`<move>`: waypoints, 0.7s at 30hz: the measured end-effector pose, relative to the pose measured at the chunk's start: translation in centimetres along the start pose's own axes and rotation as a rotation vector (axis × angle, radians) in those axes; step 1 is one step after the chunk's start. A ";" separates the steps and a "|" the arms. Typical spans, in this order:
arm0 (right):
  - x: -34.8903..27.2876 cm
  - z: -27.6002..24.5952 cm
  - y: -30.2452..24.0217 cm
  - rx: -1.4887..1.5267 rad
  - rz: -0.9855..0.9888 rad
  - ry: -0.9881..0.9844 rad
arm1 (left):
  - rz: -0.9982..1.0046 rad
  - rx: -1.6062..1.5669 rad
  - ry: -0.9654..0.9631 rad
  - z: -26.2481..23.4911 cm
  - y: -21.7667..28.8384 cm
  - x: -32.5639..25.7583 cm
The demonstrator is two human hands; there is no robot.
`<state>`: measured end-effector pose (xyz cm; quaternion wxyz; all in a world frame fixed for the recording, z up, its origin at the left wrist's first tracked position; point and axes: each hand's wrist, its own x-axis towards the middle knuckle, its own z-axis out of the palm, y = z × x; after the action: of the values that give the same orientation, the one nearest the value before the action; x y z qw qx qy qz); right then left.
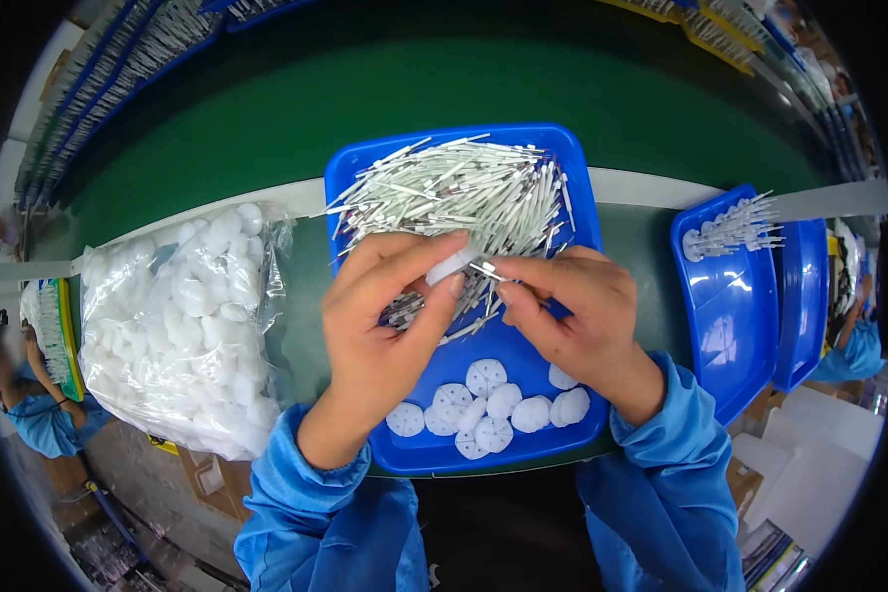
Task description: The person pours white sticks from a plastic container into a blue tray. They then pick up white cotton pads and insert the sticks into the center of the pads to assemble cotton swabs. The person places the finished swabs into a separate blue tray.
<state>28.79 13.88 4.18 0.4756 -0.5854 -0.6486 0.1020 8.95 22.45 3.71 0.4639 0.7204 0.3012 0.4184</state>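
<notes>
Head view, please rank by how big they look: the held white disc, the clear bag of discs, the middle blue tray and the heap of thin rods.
1. Middle blue tray
2. Clear bag of discs
3. Heap of thin rods
4. Held white disc

The place is a factory assembly workshop: the green desk carries a blue tray of bulk rod parts and a bag of white discs; co-workers in blue workwear flank it.
</notes>
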 end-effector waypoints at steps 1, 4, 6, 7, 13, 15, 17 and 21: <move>-0.2 0.2 0.0 0.031 0.034 0.005 | 0.035 0.054 -0.016 -0.4 0.3 0.2; -0.5 0.4 -0.1 0.062 0.117 -0.026 | 0.126 0.136 -0.043 -0.2 0.3 0.4; 0.0 -0.4 -0.3 0.011 0.145 -0.099 | 0.177 0.183 -0.069 0.0 0.3 0.5; -0.2 0.0 -0.2 0.057 0.172 -0.052 | 0.199 0.214 -0.087 0.0 0.3 0.6; 0.3 -0.2 -0.3 -0.207 -0.066 0.029 | 0.186 0.337 -0.079 0.6 1.2 -0.2; 0.6 -0.2 -0.7 -0.269 -0.142 0.046 | 0.164 0.348 -0.067 0.8 1.4 -0.5; 0.6 0.2 -0.4 -0.261 -0.180 0.059 | 0.128 0.358 -0.060 0.9 1.8 -0.8; 0.4 0.3 -0.5 -0.229 -0.143 0.057 | 0.109 0.279 -0.099 0.5 1.6 -0.9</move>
<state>28.31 14.18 4.57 0.4299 -0.5908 -0.6824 -0.0235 9.08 20.91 4.77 0.3502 0.8129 0.2936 0.3610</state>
